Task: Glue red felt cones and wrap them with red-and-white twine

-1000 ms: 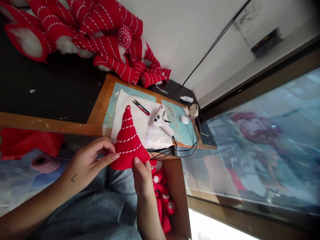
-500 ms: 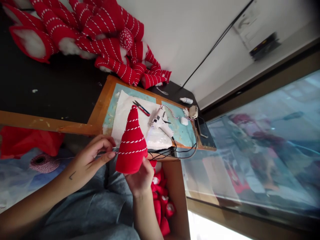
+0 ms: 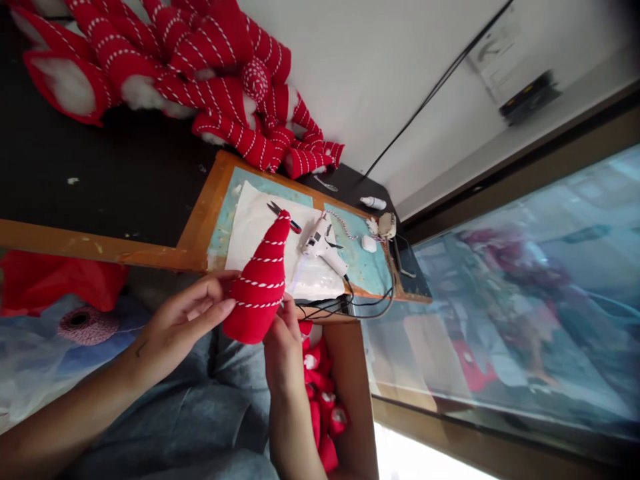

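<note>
A red stuffed fabric cone, wound with red-and-white twisted cord, is held between my hands, its tip leaning right. My left hand grips the cone's left side, thumb along the lowest cord turn and fingers partly behind. My right hand has its fingers closed at the cone's lower right edge, where the cord comes around; the exact pinch is hard to see. Just behind the tip, scissors are partly hidden. A white glue gun lies on a white cloth to the right.
Several cord-wrapped red cones are piled at the back. A cord spool sits lower left. Below the table edge, a cardboard box holds red pieces. Black cables hang near it. A white bottle stands back right.
My left hand has gone from pinching the cord beside the cone to holding its left side. My right hand has shifted from beneath to the right edge. The cone now leans further right.
</note>
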`<state>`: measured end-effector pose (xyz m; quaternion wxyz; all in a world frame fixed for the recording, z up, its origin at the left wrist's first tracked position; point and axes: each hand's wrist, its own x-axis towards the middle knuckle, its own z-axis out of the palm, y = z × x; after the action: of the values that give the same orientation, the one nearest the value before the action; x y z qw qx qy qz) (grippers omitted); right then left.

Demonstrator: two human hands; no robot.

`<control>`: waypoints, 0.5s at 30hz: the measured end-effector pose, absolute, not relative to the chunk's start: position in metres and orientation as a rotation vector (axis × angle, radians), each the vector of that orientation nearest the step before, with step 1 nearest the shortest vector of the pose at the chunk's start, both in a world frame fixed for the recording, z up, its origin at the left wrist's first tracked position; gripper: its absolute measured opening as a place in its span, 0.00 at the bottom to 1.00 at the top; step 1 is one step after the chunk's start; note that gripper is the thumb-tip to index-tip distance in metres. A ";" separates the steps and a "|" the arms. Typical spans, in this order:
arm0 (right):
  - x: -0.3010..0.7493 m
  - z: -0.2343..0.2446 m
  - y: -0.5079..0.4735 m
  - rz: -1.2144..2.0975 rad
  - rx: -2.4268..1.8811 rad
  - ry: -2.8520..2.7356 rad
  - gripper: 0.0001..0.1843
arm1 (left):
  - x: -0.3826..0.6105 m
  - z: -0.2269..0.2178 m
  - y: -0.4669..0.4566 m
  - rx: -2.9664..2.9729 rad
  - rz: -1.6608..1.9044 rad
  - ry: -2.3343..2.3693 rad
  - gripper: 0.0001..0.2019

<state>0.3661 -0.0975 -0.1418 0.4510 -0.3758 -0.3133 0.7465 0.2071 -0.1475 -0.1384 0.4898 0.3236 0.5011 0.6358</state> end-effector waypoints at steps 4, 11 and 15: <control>0.373 -0.133 -0.097 1.877 -0.809 -0.890 0.29 | 0.209 -0.136 -0.151 0.975 1.558 1.332 0.19; 0.366 -0.134 -0.097 1.951 -0.888 -0.943 0.45 | 0.212 -0.133 -0.155 1.293 1.480 1.511 0.16; 0.367 -0.133 -0.097 2.018 -0.859 -0.972 0.43 | 0.201 -0.140 -0.150 1.325 1.457 1.535 0.15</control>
<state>0.3667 -0.0972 -0.1329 0.3629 -0.3337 -0.3778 0.7837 0.2014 -0.1498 -0.1399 0.3168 0.5032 0.5831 0.5536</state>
